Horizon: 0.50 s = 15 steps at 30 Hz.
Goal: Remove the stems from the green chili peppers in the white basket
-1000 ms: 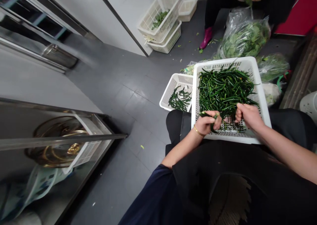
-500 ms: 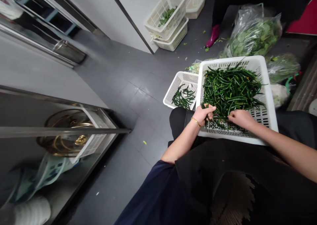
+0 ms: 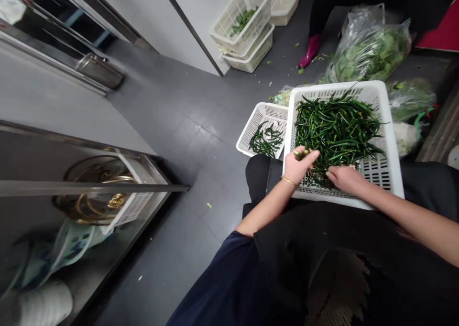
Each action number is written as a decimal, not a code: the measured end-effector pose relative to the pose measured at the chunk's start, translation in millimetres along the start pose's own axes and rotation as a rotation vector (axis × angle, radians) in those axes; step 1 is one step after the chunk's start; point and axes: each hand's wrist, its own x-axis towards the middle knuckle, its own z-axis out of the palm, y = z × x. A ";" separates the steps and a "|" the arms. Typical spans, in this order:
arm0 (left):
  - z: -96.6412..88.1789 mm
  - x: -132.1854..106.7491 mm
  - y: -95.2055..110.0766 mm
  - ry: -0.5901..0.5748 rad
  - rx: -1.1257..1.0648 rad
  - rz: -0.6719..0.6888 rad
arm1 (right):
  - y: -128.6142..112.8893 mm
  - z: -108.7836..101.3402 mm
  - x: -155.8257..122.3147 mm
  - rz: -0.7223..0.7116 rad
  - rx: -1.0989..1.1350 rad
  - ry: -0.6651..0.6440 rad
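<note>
A white plastic basket (image 3: 392, 149) rests on my lap, holding a heap of long green chili peppers (image 3: 337, 125). My left hand (image 3: 298, 166), with a thin gold bangle at the wrist, is closed around a few green chilies (image 3: 301, 154) whose ends stick out above the fingers. Over the near part of the basket, my right hand (image 3: 344, 179) is closed, thumb and fingers pinched together low at the edge of the heap. Whatever sits in that pinch is too small to make out. To the left, a smaller white basket (image 3: 244, 139) on the floor contains some more green chilies (image 3: 266, 139).
Stacked white baskets (image 3: 251, 39) with leafy greens stand by the wall. A clear bag of greens (image 3: 373, 53) lies beyond my basket, near another person's magenta boot (image 3: 309, 52). On the left is a metal shelf (image 3: 143, 221) with trays and bowls. A metal bin (image 3: 100, 71) stands farther off.
My left hand has shifted slightly right and turned, so the chili ends now show above its fingers. My right hand has moved a little left, still pinched.
</note>
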 end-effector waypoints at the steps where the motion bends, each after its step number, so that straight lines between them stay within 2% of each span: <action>1: -5.4 4.1 1.8 0.017 -0.095 -0.043 | -1.8 3.5 5.3 -0.023 -0.070 -0.025; 4: -19.2 15.1 2.4 0.006 -0.312 -0.169 | -8.8 10.5 20.4 -0.083 -0.214 -0.086; 6: -24.1 18.1 0.4 -0.029 -0.310 -0.223 | -7.8 9.9 27.7 -0.072 -0.255 -0.103; 8: -25.3 18.0 -2.9 -0.055 -0.249 -0.246 | -0.1 3.3 30.0 -0.049 -0.189 -0.032; 11: -20.7 16.6 -9.6 -0.100 -0.162 -0.250 | 13.7 -18.6 23.1 -0.031 0.217 0.111; 15: -5.6 15.3 -16.6 -0.224 -0.092 -0.266 | 8.2 -51.9 7.9 0.042 0.854 0.057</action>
